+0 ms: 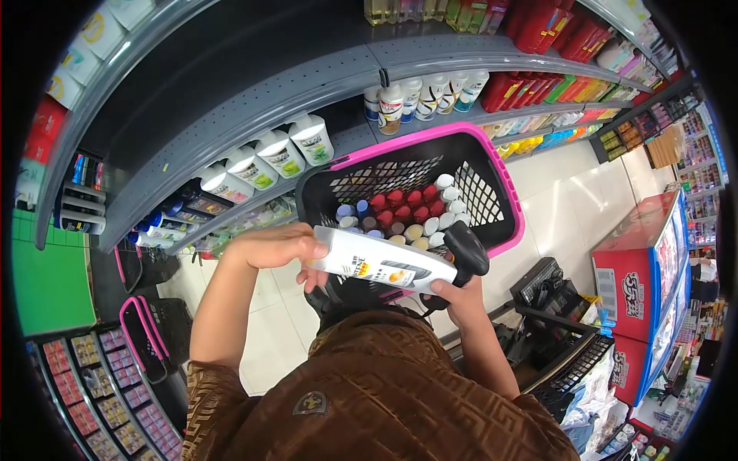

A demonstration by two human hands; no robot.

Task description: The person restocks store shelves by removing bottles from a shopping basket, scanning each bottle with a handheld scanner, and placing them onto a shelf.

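A white bottle (384,261) with dark lettering and an orange picture lies on its side in front of my chest. My left hand (284,252) pinches its left end between thumb and fingers. My right hand (460,300) grips a black handheld barcode scanner (467,253), its thumb close to the bottle's other end; whether it touches the bottle I cannot tell. Beneath them stands a black shopping basket with a pink rim (513,196), holding several upright containers with red caps (407,206), plus white, blue and cream ones. The bottle partly hides the basket's near side.
Curved grey shelves (254,96) run along the far side, with white bottles (280,154) and red bottles (511,91) on them. Pink-handled baskets (146,330) stand at left. A black crate (557,330) and red boxes (638,269) are at right.
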